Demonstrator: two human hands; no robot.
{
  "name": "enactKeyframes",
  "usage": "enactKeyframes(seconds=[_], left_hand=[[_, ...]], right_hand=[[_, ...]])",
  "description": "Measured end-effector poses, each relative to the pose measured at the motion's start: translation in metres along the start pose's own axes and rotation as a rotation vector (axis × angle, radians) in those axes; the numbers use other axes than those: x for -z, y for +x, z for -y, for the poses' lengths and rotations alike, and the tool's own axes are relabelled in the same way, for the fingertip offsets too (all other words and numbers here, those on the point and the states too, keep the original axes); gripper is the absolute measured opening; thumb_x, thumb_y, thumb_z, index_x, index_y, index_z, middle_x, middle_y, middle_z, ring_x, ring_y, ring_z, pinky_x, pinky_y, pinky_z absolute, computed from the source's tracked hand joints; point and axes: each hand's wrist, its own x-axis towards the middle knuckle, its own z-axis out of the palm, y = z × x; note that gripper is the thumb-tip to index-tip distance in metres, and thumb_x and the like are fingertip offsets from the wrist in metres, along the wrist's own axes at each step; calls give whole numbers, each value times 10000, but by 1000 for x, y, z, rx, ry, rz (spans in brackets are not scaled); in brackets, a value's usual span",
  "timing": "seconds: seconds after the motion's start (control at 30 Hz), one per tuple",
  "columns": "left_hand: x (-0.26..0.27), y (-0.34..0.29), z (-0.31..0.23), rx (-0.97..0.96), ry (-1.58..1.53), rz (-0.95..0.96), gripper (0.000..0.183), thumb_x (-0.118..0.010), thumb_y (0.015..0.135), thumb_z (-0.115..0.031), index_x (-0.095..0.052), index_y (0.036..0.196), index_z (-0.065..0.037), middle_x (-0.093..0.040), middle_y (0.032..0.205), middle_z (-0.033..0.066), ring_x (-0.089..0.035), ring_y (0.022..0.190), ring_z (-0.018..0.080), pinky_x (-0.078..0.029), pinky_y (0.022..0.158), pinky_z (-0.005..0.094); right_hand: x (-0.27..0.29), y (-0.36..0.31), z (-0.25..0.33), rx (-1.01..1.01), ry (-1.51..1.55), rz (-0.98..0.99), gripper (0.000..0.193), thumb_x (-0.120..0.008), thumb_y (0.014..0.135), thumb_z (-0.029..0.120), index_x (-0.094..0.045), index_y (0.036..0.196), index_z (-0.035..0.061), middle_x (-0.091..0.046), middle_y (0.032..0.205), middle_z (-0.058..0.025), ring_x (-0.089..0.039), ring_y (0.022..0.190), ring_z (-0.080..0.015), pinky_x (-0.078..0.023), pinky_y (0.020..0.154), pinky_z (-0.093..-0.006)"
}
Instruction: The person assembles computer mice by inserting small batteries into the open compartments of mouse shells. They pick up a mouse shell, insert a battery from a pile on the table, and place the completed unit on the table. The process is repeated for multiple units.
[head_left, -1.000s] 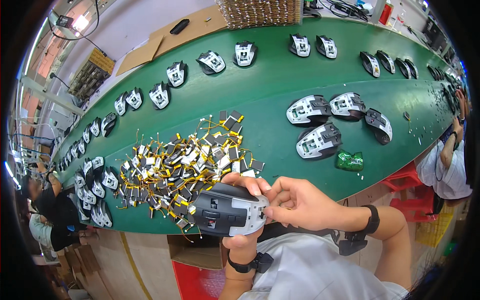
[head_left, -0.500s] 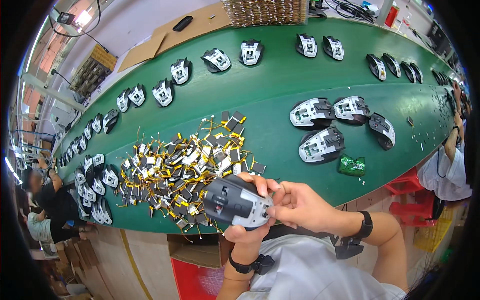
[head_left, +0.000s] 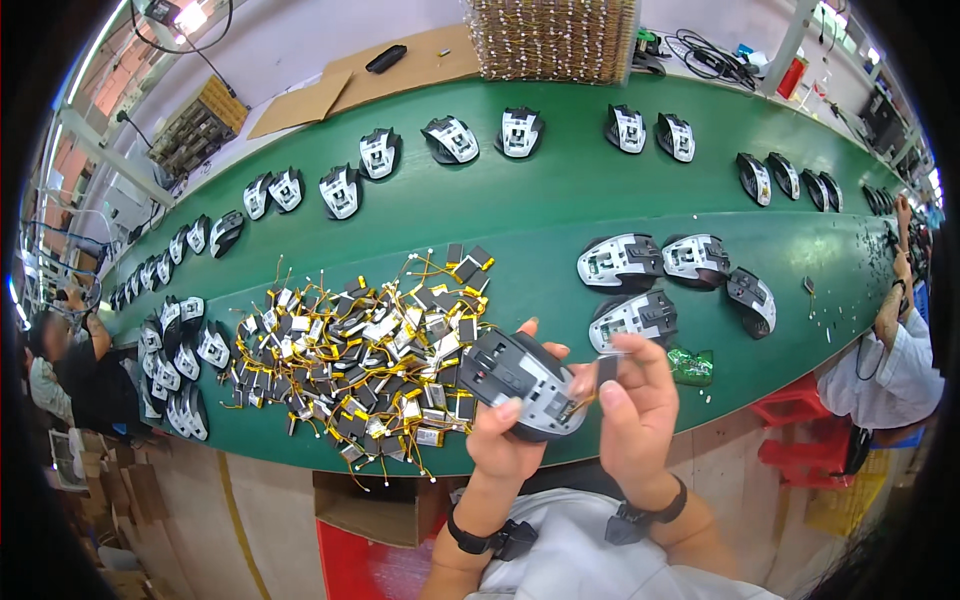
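My left hand (head_left: 503, 440) is closed around a black and silver computer mouse (head_left: 505, 372), its underside turned up and an opening in the shell. Between the fingers and thumb of my right hand (head_left: 640, 420), just right of the mouse, is a small dark battery (head_left: 606, 371). Thin orange wires run from the battery toward the opening in the mouse; where they end is not clear. Left of the mouse lies a big pile of small batteries (head_left: 370, 350) with yellow tape and wires. Beyond my right hand, several similar mice (head_left: 620, 262) rest underside up.
A green bench (head_left: 520, 225) spans the view, with a row of mice (head_left: 380, 153) along its far strip. A crumpled green packet (head_left: 692, 367) lies right of my hand. Mice cluster (head_left: 185, 365) at the left end. Other people (head_left: 880, 370) sit at both ends.
My right hand has drawn back from the mouse's opening and risen, now showing the battery in its fingers. The mouse has shifted right and turned. The view has tilted a little.
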Motion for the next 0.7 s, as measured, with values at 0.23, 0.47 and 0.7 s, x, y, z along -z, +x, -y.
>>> enactKeyframes(seconds=[0.23,0.47,0.7], left_hand=[[-8,-3,-12,-18,-59,-116,750,-572,768,-365,-405,1391,17,-585,1199,208,-602,1082,412,-503,942,513],[-10,-4,-13,45,-68,-263,650,-549,810,-364,-475,1316,36,-608,1150,211,-604,1078,410,-502,940,507],[-12,-4,-15,96,-83,-189,666,-543,805,-380,-487,1306,57,-625,1113,211,-637,1002,402,-528,881,497]], right_hand=[[5,4,7,507,-943,312,325,-772,653,-77,-713,953,33,-649,916,-107,-643,761,-210,-539,664,-300],[17,15,15,752,-1200,578,427,-670,671,21,-695,1097,2,-594,987,-100,-631,785,-225,-542,647,-314],[24,25,26,896,-1076,694,394,-670,659,42,-701,1045,-31,-606,956,-107,-640,752,-216,-567,657,-307]])
